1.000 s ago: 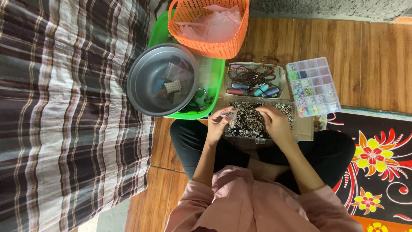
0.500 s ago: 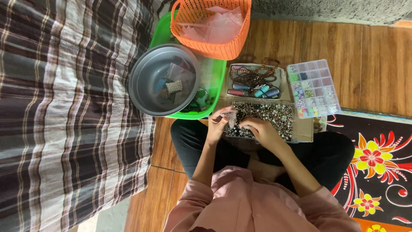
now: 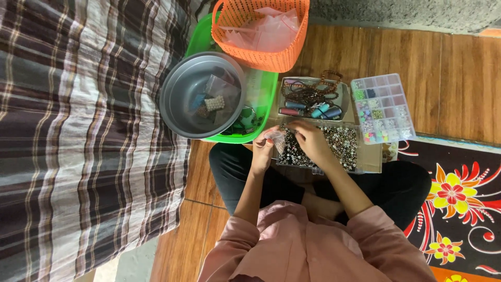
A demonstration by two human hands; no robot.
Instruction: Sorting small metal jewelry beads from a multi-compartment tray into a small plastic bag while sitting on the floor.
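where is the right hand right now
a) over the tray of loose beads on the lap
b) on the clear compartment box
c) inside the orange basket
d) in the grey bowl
a: the right hand rests on the tray of loose beads on the lap, apart from the orange basket, the grey bowl and the clear compartment box.

A clear tray of mixed beads [image 3: 334,146] was set on the lap, behind it a shallow tray of threads [image 3: 312,99], a clear compartmented bead box [image 3: 382,108] at right, a round grey metal bowl [image 3: 201,94] at left.
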